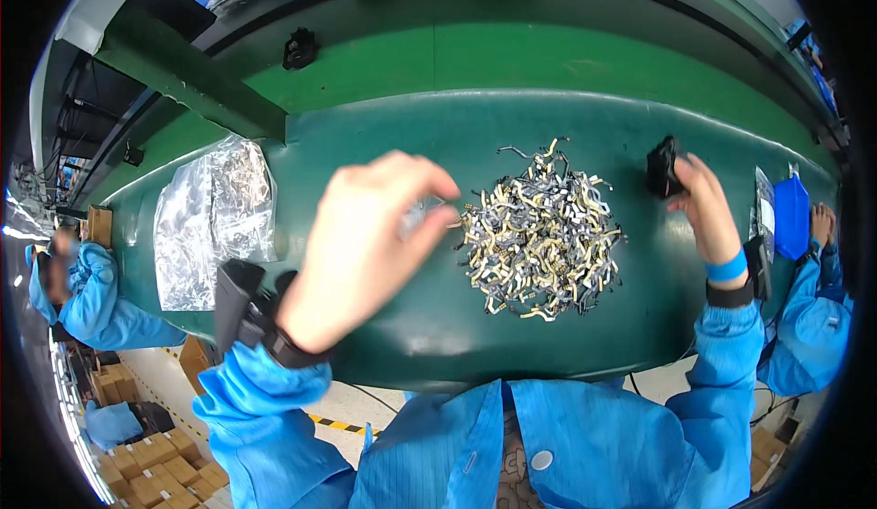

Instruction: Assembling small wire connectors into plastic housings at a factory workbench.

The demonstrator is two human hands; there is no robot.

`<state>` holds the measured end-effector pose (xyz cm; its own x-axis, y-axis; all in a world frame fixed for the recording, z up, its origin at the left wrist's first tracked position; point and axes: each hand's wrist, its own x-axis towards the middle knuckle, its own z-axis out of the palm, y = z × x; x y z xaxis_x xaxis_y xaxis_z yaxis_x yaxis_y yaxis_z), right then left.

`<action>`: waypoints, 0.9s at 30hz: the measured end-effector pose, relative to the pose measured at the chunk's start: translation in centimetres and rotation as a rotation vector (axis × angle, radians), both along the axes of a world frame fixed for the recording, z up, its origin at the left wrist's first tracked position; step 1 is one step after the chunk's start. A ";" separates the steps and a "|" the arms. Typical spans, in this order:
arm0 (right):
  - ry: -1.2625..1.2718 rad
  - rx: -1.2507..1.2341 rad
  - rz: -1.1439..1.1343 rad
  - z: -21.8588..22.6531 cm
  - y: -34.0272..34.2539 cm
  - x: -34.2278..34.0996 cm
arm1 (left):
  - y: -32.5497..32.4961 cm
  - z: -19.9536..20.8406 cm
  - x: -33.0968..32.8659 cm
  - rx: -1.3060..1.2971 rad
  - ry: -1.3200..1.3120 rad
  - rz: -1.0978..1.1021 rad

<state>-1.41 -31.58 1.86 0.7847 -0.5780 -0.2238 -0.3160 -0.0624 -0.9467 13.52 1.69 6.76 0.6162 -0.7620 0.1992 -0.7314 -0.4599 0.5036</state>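
Over the table's middle, my left hand (365, 239) reaches to the left edge of a heap of short wire pieces (544, 239) in cream, grey, white and black. Its thumb and index finger curve toward each other with a small gap between the tips. Something pale shows through that gap, too unclear to name. To the right of the heap, my right hand (708, 207) has its thumb and index finger closed on a black, block-shaped object (662, 169). The object's kind is not clear, and my fingers cover part of it.
Clear plastic bags of similar pieces (215, 226) lie on the green table (411, 344) at left. A green post (196, 75) rises behind them. A black device (299, 49) sits on the back panel. At right are a blue bin (791, 217) and a co-worker's hand (823, 224).
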 end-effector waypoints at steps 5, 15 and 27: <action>0.104 -0.117 0.037 -0.1 2.2 -3.3 | -1.3 -2.3 -3.6 0.091 -0.155 -0.014; -0.113 -0.310 0.053 -2.1 1.1 -5.5 | -4.1 -5.7 -4.3 0.115 -0.336 0.040; -0.626 -0.675 -0.064 2.5 9.3 -2.8 | -2.3 -2.0 -4.1 -0.281 0.055 0.135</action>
<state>-4.25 -22.29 4.37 0.6114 -0.4779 0.6307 0.2194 -0.6634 -0.7154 9.42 -0.57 4.75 0.7235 -0.5926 0.3540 -0.6417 -0.3882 0.6614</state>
